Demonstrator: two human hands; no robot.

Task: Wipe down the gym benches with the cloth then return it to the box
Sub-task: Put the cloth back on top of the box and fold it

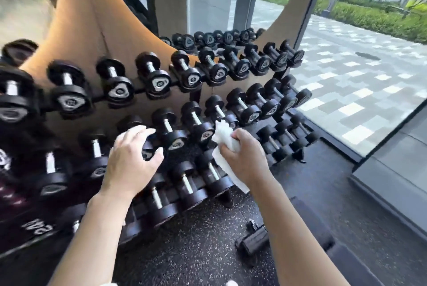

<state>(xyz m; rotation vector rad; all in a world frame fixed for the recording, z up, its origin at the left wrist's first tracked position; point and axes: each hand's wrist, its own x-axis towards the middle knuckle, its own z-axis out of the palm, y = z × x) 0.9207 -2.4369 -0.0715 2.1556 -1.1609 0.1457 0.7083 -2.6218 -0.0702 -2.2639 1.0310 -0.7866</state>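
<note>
In right hand (243, 156): cloth (225, 140) bunched (ends hanging out).

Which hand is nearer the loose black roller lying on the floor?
Right. The right hand, gripping the white cloth, is above the roller; the left hand rests on a dumbbell, farther left.

Black dumbbells (159, 83) sit in rows on the tiered rack (280, 72), which stands on the speckled rubber floor (196, 251).
</note>
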